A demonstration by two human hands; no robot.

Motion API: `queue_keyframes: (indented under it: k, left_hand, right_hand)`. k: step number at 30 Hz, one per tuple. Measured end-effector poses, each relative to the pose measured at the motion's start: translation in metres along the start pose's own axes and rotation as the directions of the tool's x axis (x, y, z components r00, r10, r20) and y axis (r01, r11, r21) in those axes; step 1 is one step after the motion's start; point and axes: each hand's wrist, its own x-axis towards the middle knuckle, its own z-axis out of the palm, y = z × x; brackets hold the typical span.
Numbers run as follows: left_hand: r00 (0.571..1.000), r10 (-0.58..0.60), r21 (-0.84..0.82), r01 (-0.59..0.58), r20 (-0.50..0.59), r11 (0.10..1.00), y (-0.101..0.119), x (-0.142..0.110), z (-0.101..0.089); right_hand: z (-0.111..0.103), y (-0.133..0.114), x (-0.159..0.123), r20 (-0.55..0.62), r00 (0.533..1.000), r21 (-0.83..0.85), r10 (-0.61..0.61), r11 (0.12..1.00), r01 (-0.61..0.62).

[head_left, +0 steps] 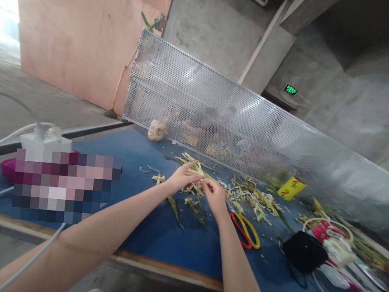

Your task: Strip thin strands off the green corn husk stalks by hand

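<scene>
My left hand (183,179) and my right hand (215,195) meet above the middle of the blue table. Pale, thin plant strips (199,168) stick up at the left hand's fingers, which are closed on them with one finger raised. The right hand is pinched at the same place, its fingertips close to the left ones; the small piece between them is hard to make out. Below the hands lie braided-looking green plant pieces (194,211). Scissors (245,230) with red and yellow handles rest just right of my right wrist.
Plant scraps (254,194) are strewn to the right, near a yellow packet (291,187). A perforated metal screen (218,107) runs along the far edge. A black pouch (304,251) lies at right. At left stand a white power adapter (46,144) with cables and a magenta tray (7,168).
</scene>
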Motion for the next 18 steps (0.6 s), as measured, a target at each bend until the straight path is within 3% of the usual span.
queue_keyframes:
  k: [18]
  left_hand:
    - [0.972, 0.137, 0.203, -0.176, 0.189, 0.963, 0.008, 0.002, -0.012]
  right_hand:
    - [-0.008, 0.002, 0.000, 0.052, 0.998, 0.221, 0.041, 0.974, -0.051]
